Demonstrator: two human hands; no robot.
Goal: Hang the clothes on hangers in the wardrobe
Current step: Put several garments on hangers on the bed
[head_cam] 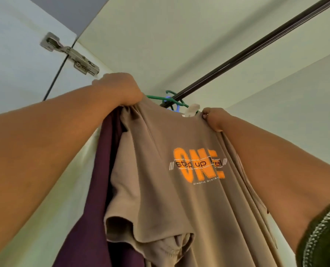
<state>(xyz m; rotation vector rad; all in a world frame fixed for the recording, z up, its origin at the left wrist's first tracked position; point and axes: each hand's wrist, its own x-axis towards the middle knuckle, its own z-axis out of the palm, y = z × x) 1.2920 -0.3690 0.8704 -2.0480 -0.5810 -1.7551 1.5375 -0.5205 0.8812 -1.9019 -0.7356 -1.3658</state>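
**Up at the rail with the tan T-shirt**

Pale wardrobe walls all around you, one metal hinge on the door at upper left, and one dark rail running from the top right corner down toward the middle. You're looking up at it. One tan T-shirt hangs long-ways straight down from the rail's near end, neck up, hem out of view below, its orange "ONE" print facing you. Just behind it on the left, one dark purple garment hangs the same way. At the rail you've got a green hanger, something blue tucked behind it, and a white piece at the collar; how many hangers in all, you can't tell. Both arms are raised and stretched forward. Your left hand is bunched tight around the shirt's left shoulder. Your right hand pinches the right shoulder beside the collar, a dark green sleeve at your elbow.
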